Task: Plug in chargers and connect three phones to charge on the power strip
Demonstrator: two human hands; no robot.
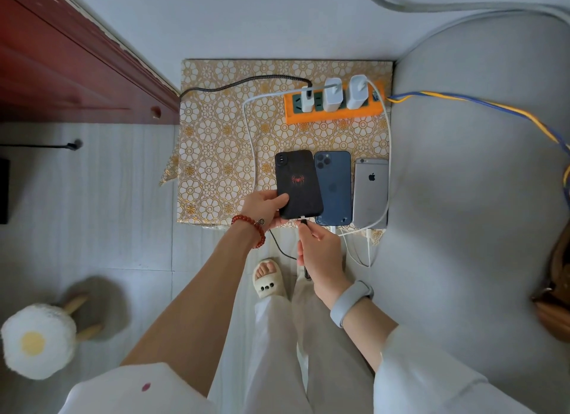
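Observation:
An orange power strip [333, 115] lies at the back right of a small table with a floral cloth [216, 142]. Three white chargers [332, 94] stand plugged into it. My left hand [262, 205] grips a black phone with a red spider mark [296, 182], tilted up off the table. My right hand [320, 253] pinches the black cable's plug [303, 220] at the phone's bottom port. A blue phone [333, 187] and a silver phone [370, 191] lie face down beside it, white cables at their lower ends.
A dark red wooden door [61, 74] stands at the left. A grey rounded seat [481, 167] borders the table's right side. A blue-yellow cord [481, 102] runs right from the strip. A fluffy egg-shaped stool [37, 339] sits at lower left. My slippered foot [268, 279] is below the table.

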